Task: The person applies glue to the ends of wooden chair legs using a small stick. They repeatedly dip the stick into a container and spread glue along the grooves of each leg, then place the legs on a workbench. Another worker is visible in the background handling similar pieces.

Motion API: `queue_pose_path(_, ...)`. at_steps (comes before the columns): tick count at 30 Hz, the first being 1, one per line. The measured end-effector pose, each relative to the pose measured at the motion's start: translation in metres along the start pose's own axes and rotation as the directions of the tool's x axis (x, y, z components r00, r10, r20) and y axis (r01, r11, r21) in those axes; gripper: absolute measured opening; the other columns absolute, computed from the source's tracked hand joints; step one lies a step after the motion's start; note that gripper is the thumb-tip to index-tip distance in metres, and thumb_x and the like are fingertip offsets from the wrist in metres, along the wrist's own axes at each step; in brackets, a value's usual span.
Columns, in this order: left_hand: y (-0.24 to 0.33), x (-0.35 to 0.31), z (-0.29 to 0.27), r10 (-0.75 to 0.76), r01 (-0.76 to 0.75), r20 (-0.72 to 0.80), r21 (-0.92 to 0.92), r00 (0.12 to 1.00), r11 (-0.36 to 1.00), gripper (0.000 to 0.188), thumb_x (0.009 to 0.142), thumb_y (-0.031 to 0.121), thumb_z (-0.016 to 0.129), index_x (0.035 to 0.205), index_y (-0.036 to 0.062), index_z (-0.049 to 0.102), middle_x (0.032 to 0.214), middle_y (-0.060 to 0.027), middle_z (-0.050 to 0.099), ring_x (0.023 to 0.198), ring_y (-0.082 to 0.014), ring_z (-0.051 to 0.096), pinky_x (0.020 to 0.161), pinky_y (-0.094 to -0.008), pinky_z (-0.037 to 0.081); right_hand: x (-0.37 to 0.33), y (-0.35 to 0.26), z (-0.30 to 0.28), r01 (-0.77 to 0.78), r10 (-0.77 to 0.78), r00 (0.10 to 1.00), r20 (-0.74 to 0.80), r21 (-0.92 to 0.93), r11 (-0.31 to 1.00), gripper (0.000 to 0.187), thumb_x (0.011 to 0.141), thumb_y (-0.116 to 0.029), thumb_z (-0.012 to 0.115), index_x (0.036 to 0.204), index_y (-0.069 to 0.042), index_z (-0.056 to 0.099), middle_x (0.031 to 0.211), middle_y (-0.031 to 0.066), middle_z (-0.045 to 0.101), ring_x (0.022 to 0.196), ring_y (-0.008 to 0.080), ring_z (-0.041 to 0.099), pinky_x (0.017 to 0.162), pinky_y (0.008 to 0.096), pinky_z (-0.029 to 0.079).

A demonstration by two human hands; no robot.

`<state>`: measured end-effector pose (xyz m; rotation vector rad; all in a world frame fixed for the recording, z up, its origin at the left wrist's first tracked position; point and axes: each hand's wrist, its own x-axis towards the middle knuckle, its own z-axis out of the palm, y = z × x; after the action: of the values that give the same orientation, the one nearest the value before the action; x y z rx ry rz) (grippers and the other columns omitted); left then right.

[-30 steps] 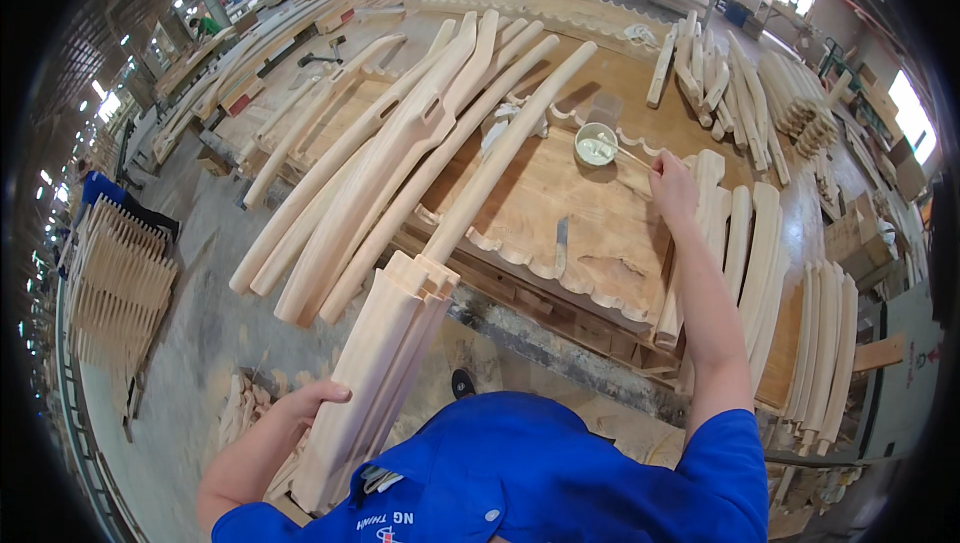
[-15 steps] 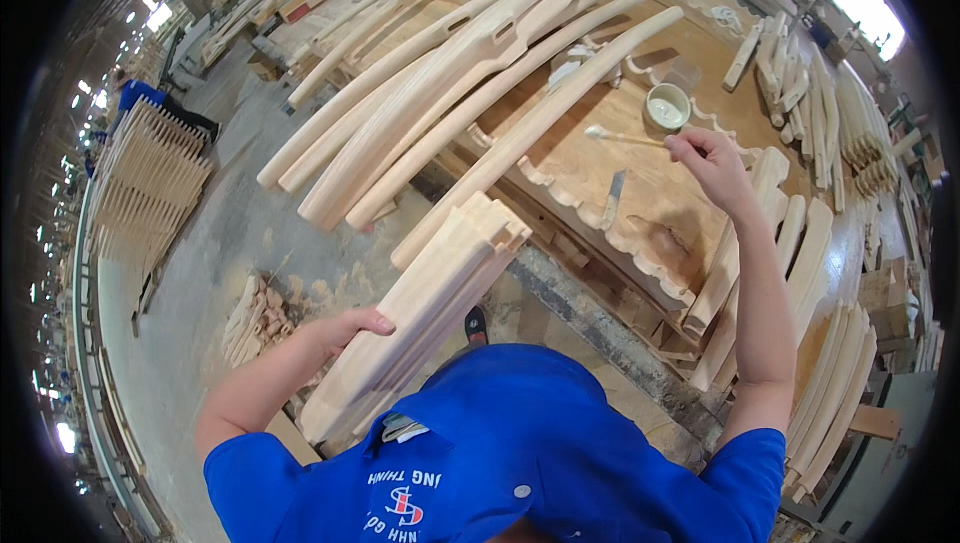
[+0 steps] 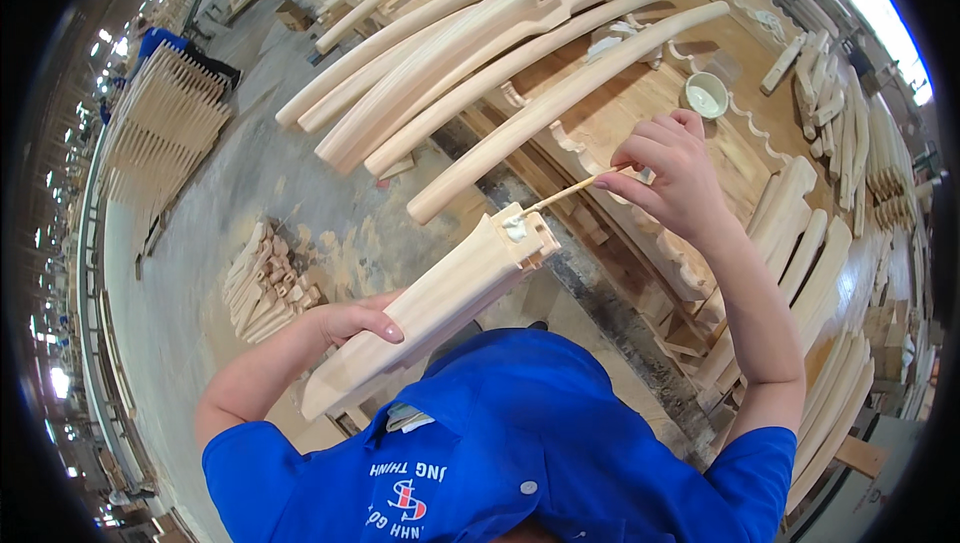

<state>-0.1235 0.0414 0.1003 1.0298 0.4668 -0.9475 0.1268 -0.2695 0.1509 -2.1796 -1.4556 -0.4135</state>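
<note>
My left hand [image 3: 360, 325] is wrapped round a thick bundle of pale wooden pieces [image 3: 430, 313], held slantwise in front of my body. White glue-like paste [image 3: 515, 230] sits on its notched upper end. Between the thumb and fingers of my right hand [image 3: 660, 168] is a thin wooden stick [image 3: 570, 192], its lower tip at that end, by the paste. Further off on the workbench stands a small round cup [image 3: 704, 96] of whitish paste.
Long curved wooden pieces [image 3: 560, 108] lie across the bench's left part. More pale parts [image 3: 790, 233] lean at the right. Small wooden offcuts [image 3: 270, 288] are heaped on the floor at left. Beyond them stands a stack of slats [image 3: 165, 138], with a person in blue [image 3: 155, 41] behind.
My right hand has brought the stick from beside the cup down to the end of the wooden bundle. White paste now shows there. The view has shifted slightly.
</note>
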Motion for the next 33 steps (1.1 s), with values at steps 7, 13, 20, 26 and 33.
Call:
queue_pose_path(7, -0.024, -0.03, -0.011, 0.07, -0.069, -0.065, 0.023, 0.995, 0.997, 0.097, 0.06, 0.024, 0.075, 0.143, 0.0059, 0.029, 0.124, -0.0168, 0.051, 0.108, -0.0273, 0.054, 0.09, -0.0378, 0.045, 0.016, -0.031, 0.032, 0.138, -0.145, 0.973, -0.178, -0.049, 0.989, 0.028, 0.071, -0.034, 0.076, 0.07, -0.014, 0.056, 0.068, -0.001, 0.049, 0.07, 0.0189, 0.048, 0.076, 0.0373, 0.031)
queue_pose_path(13, -0.067, -0.064, -0.046, 0.094, -0.092, -0.033, 0.06, 0.995, 0.994, 0.105, 0.06, 0.029, 0.075, 0.149, 0.0097, 0.02, 0.138, -0.0132, 0.042, 0.125, -0.0233, 0.041, 0.104, -0.0359, 0.033, 0.038, -0.069, 0.068, 0.255, -0.252, 0.956, -0.152, 0.0, 0.967, 0.03, 0.068, -0.033, 0.077, 0.068, -0.016, 0.053, 0.066, -0.0014, 0.046, 0.069, 0.0184, 0.048, 0.074, 0.0364, 0.031)
queue_pose_path(20, -0.136, -0.122, -0.081, 0.102, -0.104, -0.033, -0.064, 0.994, 0.993, 0.102, 0.064, 0.027, 0.073, 0.149, 0.0099, 0.019, 0.145, -0.0132, 0.035, 0.133, -0.0235, 0.033, 0.11, -0.0365, 0.022, 0.073, -0.136, 0.108, 0.384, -0.386, 0.922, -0.01, 0.123, 0.915, 0.033, 0.067, -0.034, 0.077, 0.066, -0.015, 0.05, 0.065, -0.002, 0.044, 0.068, 0.0178, 0.047, 0.076, 0.0371, 0.032)
queue_pose_path(26, -0.197, -0.171, -0.115, 0.147, -0.152, -0.06, -0.101, 0.987, 0.983, 0.1, 0.067, 0.025, 0.072, 0.149, 0.0071, 0.017, 0.149, -0.0124, 0.029, 0.138, -0.0229, 0.024, 0.113, -0.036, 0.014, 0.098, -0.199, 0.138, 0.468, -0.5, 0.861, 0.095, 0.237, 0.851, 0.032, 0.069, -0.035, 0.076, 0.066, -0.014, 0.052, 0.067, -0.0012, 0.042, 0.07, 0.0179, 0.046, 0.078, 0.0373, 0.033)
queue_pose_path(33, -0.246, -0.224, -0.148, 0.173, -0.207, -0.169, -0.208, 0.97, 0.956, 0.107, 0.06, 0.023, 0.075, 0.148, 0.0034, 0.019, 0.149, -0.0117, 0.029, 0.139, -0.0232, 0.024, 0.113, -0.0347, 0.014, 0.109, -0.241, 0.167, 0.434, -0.45, 0.892, 0.041, 0.194, 0.88, 0.031, 0.072, -0.032, 0.076, 0.067, -0.014, 0.052, 0.068, 0.0, 0.045, 0.073, 0.0193, 0.048, 0.08, 0.0378, 0.034)
